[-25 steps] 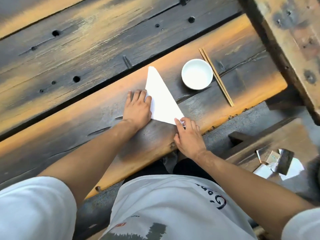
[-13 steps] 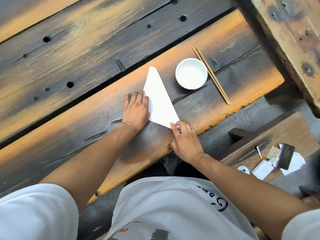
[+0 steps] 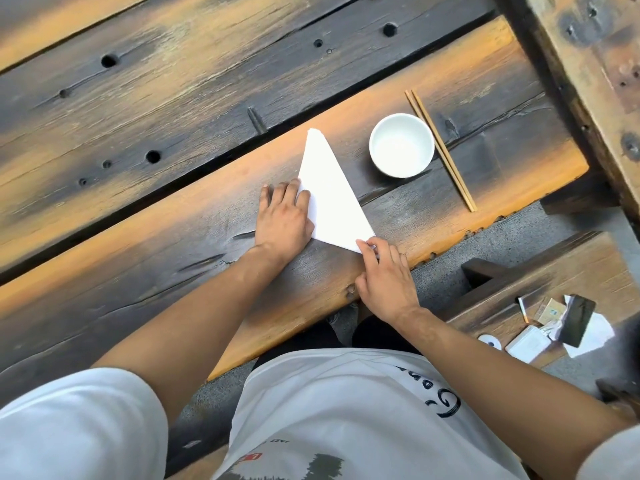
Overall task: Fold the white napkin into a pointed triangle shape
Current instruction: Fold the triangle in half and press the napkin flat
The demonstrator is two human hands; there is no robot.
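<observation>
The white napkin (image 3: 330, 197) lies flat on the dark wooden table (image 3: 173, 216) as a long triangle, its sharp tip pointing away from me. My left hand (image 3: 284, 220) rests palm down on the table with its fingertips pressing the napkin's left edge. My right hand (image 3: 384, 275) pinches the near right corner of the napkin between thumb and fingers, right by the table's front edge.
A white bowl (image 3: 401, 145) stands just right of the napkin, with a pair of wooden chopsticks (image 3: 440, 148) beside it. A bench (image 3: 540, 289) at lower right carries a dark phone (image 3: 576, 320), papers and small items. A wooden beam (image 3: 588, 64) crosses the upper right.
Both hands have stayed on the napkin; the right hand's fingers have closed a little more on the near corner. The camera view has drifted slightly.
</observation>
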